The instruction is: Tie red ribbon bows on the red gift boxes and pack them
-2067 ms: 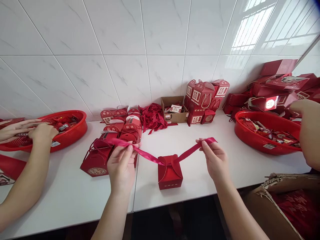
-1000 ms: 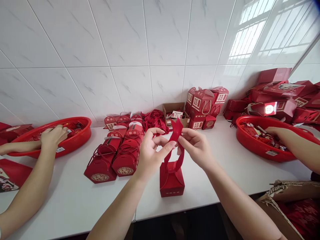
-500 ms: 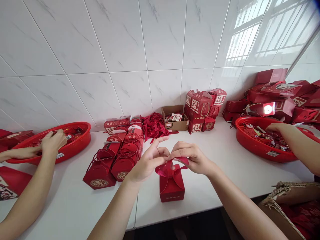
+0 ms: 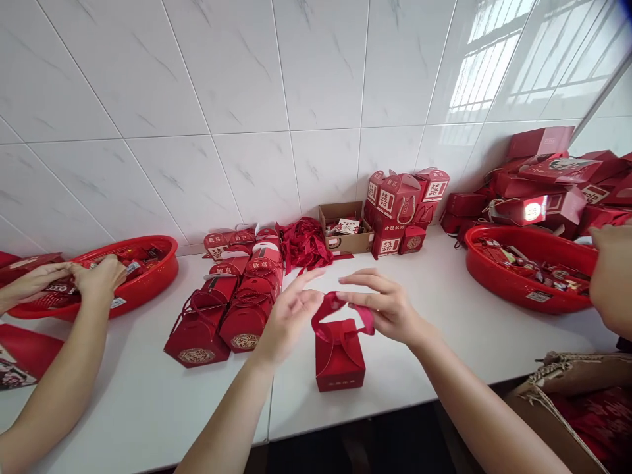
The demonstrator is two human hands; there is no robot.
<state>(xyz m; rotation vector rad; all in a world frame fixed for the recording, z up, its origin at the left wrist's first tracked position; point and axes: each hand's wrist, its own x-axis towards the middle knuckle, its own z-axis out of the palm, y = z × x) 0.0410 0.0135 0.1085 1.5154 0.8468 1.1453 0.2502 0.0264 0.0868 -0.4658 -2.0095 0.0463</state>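
A small red gift box [image 4: 340, 372] with curved, folded top flaps stands upright on the table in front of me. A shiny red ribbon [image 4: 366, 318] is knotted at its top and rises in an arch above it. My left hand [image 4: 292, 317] has its thumb and a finger at the ribbon's left side, the other fingers stretched upward. From the right, my right hand [image 4: 388, 308] pinches the ribbon near the top of the arch, its upper fingers extended. The exact grip of the left fingertips is partly hidden.
Left stand rows of red gift boxes [image 4: 197, 336]; behind lie a ribbon pile [image 4: 306, 243], a cardboard box [image 4: 353, 243] and stacked boxes [image 4: 397, 207]. Red baskets [image 4: 148, 289] [image 4: 508, 283] flank the white table [image 4: 415, 368]. Other people's hands [image 4: 101, 273] and an arm [image 4: 612, 283] reach in.
My hands have moved slightly apart, and the ribbon has opened into a wider arch over the box. The arm at the right has drawn back from its basket; the left co-worker's hands moved.
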